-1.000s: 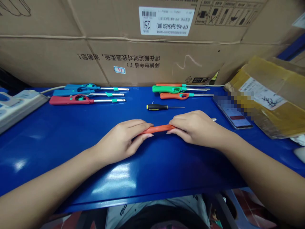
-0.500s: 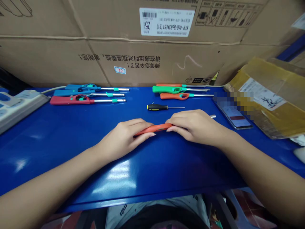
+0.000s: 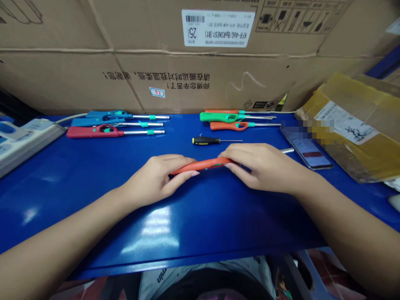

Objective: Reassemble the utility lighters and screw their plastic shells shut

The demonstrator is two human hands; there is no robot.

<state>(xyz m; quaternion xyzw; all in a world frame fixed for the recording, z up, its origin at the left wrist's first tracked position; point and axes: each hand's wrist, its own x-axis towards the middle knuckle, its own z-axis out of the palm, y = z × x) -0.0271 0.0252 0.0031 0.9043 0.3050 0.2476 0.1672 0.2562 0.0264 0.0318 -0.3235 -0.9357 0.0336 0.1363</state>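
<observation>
Our left hand (image 3: 165,176) and right hand (image 3: 261,166) both grasp the orange lighter (image 3: 201,165), on the near side of the black-and-yellow screwdriver (image 3: 206,141). Beyond that screwdriver, we see orange and green lighters (image 3: 221,117) on the bench (image 3: 200,225); left of it lie blue and red lighters (image 3: 93,125).

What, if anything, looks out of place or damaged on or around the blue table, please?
The large brown cardboard box behind the shiny blue table seems upside down: its printing is inverted. The yellow-taped cardboard parcel at the right looks crumpled. I see no spill.
</observation>
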